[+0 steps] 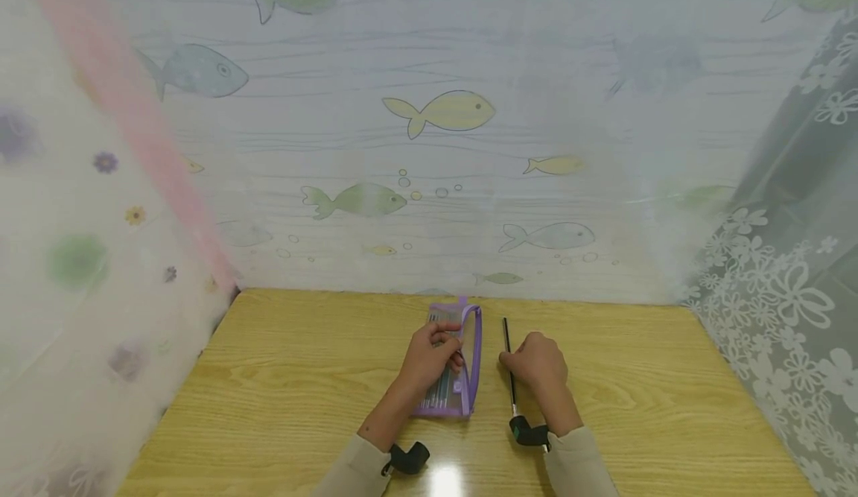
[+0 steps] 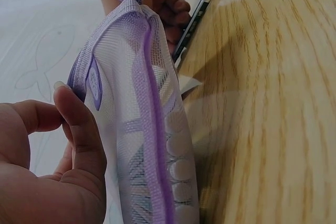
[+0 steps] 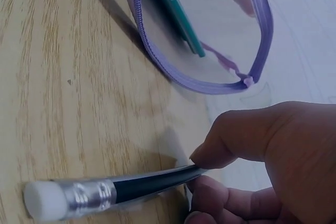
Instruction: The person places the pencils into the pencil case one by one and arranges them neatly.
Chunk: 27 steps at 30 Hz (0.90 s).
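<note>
A see-through mesh pencil case (image 1: 477, 359) with purple zipper edging lies on the table, its mouth gaping toward the right. My left hand (image 1: 429, 359) pinches the upper edge of that mouth between thumb and fingers, as the left wrist view shows. Inside are green pencils (image 3: 178, 17) and a row of white round ends (image 2: 181, 169). Just right of the case, my right hand (image 1: 541, 363) pinches a dark pencil (image 3: 152, 184) between thumb and fingers. Its white eraser end (image 3: 44, 201) points toward me, and the pencil is apart from the case.
Light wood tabletop (image 1: 637, 385) extends around both hands. A fish-printed curtain (image 1: 439, 206) hangs along the far edge, with a flowered sheet (image 1: 107, 258) on the left and a lacy one (image 1: 798, 296) on the right. Black camera mounts (image 1: 410, 458) sit at both wrists.
</note>
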Each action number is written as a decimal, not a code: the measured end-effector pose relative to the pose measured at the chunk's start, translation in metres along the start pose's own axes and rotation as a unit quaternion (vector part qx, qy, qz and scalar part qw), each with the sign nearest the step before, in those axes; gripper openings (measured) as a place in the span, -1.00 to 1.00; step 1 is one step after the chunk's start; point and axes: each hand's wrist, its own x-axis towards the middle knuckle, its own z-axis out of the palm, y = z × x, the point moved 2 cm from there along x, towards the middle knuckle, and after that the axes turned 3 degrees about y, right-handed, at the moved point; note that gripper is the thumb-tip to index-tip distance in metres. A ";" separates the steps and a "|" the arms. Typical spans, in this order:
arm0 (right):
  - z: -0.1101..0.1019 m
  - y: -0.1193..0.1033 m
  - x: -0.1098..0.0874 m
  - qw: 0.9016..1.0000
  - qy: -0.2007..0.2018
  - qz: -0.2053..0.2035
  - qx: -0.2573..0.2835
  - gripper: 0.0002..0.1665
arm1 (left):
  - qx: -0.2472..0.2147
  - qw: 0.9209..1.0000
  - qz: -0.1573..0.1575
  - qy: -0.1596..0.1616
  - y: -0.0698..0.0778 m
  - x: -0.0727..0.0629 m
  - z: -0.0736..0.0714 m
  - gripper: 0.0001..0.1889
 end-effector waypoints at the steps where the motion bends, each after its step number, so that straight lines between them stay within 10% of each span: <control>1: 0.000 0.000 0.000 1.000 0.001 -0.002 0.000 -0.50 | 0.001 1.000 0.000 0.001 0.000 0.000 0.000 -0.64; 27: -0.005 -0.011 -0.005 0.996 -0.017 -0.056 0.062 -0.44 | 0.001 1.000 -0.009 0.004 0.001 0.001 0.000 -0.62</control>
